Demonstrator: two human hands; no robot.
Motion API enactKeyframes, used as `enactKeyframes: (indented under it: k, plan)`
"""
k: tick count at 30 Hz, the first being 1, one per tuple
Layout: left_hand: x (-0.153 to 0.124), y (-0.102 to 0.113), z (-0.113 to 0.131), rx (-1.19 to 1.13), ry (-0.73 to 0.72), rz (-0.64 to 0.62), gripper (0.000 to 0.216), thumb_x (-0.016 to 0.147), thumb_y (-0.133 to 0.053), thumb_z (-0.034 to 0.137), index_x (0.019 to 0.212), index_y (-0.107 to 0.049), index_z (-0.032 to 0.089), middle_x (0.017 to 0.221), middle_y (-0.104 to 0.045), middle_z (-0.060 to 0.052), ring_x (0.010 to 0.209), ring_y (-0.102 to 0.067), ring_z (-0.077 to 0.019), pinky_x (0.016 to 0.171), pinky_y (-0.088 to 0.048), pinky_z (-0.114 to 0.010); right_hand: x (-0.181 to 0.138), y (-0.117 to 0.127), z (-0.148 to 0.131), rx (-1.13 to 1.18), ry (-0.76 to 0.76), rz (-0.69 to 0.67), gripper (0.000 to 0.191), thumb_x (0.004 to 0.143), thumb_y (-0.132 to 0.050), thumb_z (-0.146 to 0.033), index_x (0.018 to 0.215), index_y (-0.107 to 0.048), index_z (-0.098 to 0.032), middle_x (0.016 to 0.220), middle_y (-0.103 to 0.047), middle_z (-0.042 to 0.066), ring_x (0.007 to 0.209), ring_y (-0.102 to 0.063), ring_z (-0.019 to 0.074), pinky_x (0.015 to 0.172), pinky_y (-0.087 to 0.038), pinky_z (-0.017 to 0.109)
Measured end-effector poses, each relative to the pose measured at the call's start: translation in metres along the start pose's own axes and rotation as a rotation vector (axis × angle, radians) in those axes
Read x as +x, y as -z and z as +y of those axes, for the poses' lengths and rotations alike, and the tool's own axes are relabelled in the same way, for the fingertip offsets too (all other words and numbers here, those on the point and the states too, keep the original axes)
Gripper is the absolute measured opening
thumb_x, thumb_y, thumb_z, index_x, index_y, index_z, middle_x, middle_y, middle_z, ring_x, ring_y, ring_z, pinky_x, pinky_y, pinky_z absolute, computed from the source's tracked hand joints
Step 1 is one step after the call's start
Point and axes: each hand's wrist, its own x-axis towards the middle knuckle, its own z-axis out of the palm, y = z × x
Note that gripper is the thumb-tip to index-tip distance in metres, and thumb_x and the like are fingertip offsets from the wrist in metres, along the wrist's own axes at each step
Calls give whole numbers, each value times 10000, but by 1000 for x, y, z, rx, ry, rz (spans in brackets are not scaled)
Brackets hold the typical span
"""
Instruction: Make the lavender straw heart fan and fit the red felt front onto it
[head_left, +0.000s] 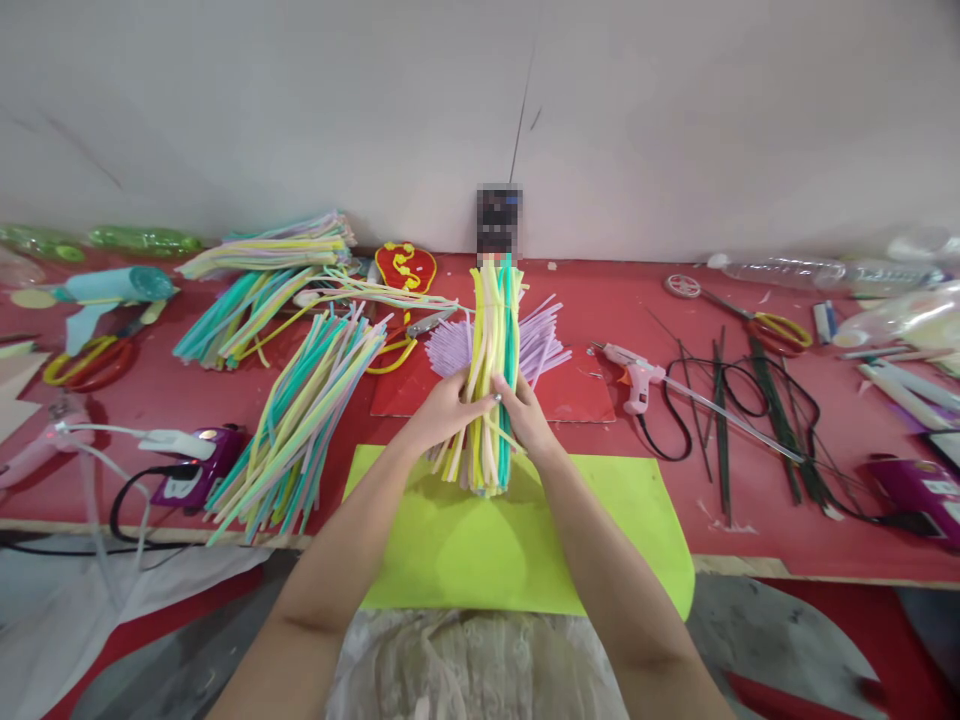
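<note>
Both hands grip one upright bundle of pastel pipe cleaners (493,330), yellow, teal and pink, held over a lime-green sheet (480,545). My left hand (448,405) wraps the bundle's left side and my right hand (525,410) wraps its right side, fingers closed round the middle. The bundle's lower ends hang just above the green sheet. Behind it a fan of lilac pipe cleaners (540,345) lies on a red board (577,395).
On the red table (660,470): loose pipe-cleaner piles at left (300,420) and back left (262,270), a teal hair dryer (105,295), a glue gun (637,380) with black cord, green wire stems (772,420), scissors (772,325), purple devices (199,470) (915,485), plastic bottles back right.
</note>
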Motion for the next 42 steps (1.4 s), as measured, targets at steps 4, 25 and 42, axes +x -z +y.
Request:
enactKeyframes:
  k: [4, 25, 42]
  plan:
    - [0, 3, 0, 19, -3, 15, 417, 774, -580, 260, 1178, -571, 156, 1033, -678, -69, 925, -639, -226, 808, -515, -331, 2, 4, 0, -3, 21, 11, 490, 810, -575, -495, 1237, -537, -258, 1179, -629, 18, 1143, -553, 212, 1015, -414, 339]
    - [0, 10, 2, -8, -33, 64, 458, 701, -469, 119, 1146, -572, 153, 917, -644, -25, 822, -590, -183, 813, -483, -317, -4, 4, -14, 237, -247, 52, 422, 606, -674, -324, 1011, -604, -230, 768, -657, -36, 636, -594, 147, 594, -511, 264]
    - [4, 11, -3, -73, -70, 101, 498, 699, -619, 222, 1183, -529, 147, 1029, -671, -76, 929, -645, -221, 822, -524, -346, -2, 9, -7, 184, -180, 20, 523, 536, -812, -351, 1006, -616, -230, 902, -699, 3, 741, -653, 183, 705, -558, 333]
